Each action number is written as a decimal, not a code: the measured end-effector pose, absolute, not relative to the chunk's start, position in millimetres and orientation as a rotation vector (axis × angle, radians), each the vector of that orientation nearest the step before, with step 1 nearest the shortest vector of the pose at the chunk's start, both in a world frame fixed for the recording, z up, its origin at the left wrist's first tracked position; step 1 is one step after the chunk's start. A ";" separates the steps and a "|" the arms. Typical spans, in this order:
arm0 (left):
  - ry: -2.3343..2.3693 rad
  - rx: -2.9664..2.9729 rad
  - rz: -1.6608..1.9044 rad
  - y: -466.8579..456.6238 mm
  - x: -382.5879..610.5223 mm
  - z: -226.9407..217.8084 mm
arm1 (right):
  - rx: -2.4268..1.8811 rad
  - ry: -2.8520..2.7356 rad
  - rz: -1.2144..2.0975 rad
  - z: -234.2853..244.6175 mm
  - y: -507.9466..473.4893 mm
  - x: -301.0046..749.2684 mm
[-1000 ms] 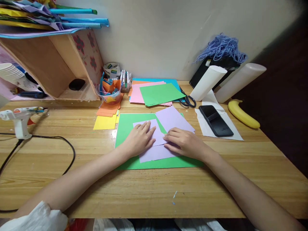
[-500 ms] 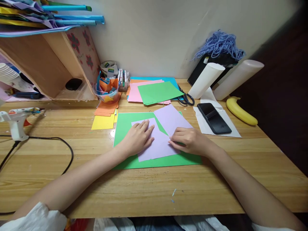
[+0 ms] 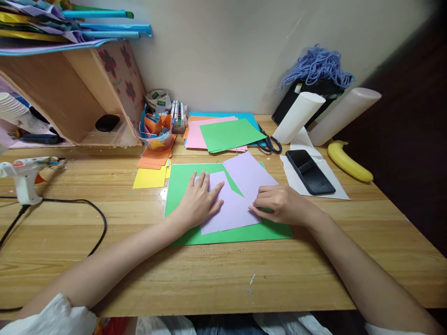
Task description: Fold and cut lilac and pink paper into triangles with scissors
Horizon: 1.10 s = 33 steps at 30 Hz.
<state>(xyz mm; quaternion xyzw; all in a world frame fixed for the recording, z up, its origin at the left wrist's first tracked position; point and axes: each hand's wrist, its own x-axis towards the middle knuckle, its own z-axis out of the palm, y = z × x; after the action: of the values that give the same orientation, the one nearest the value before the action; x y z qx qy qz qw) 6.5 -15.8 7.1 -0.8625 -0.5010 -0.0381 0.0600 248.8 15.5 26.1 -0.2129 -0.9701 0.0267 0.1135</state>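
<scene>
Lilac paper [image 3: 232,215] lies on a larger green sheet [image 3: 195,238] on the table in front of me. Its upper right part [image 3: 249,172] slants away from the lower left part, with a narrow wedge of green between them. I cannot tell whether the two parts are joined. My left hand [image 3: 199,200] rests flat on the lower left part, fingers spread. At the right, my right hand [image 3: 274,204] has thumb and fingertips pinched together at the lilac paper, just beyond the wedge's point; its palm is hidden.
Coloured sheets [image 3: 232,134] and black scissors [image 3: 269,144] lie behind. Orange and yellow papers [image 3: 151,177] are at the left, with a glue gun [image 3: 26,179] and its cable. A phone [image 3: 310,172], banana [image 3: 349,161] and white rolls [image 3: 298,117] stand or lie to the right.
My right hand has shifted slightly to the right along the lilac paper. The fingers of my left hand have moved a little to the left; the paper has hardly moved.
</scene>
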 end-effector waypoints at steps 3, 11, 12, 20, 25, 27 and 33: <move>-1.489 -2.601 -0.109 -16.3 7.2 7.2 | -0.626 -2.836 0.072 24.9 15.6 248.5; -1.496 -2.561 -0.058 -14.8 10.0 7.0 | -0.671 -2.815 0.104 23.9 14.9 248.0; -1.505 -2.554 -0.066 -14.8 9.7 7.1 | -0.674 -2.810 0.109 24.1 14.7 247.8; -1.574 -2.534 -0.130 -13.5 5.3 2.4 | -0.715 -2.721 0.151 15.6 16.7 247.1; -1.595 -2.545 -0.161 -13.4 3.7 1.2 | -0.786 -2.710 0.197 7.9 17.7 238.5; -1.579 -2.555 -0.169 -13.5 3.2 1.2 | -0.876 -2.720 0.231 7.1 16.5 231.7; -1.494 -2.599 -0.203 -12.7 3.5 1.6 | -1.164 -2.746 0.172 4.0 13.6 210.2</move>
<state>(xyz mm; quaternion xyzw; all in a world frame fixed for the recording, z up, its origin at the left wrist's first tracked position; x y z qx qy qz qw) 3.5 -12.7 1.6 -0.8630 -0.4960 -0.0675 0.0683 210.2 13.6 4.0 -0.3883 -0.9165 0.0574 0.0771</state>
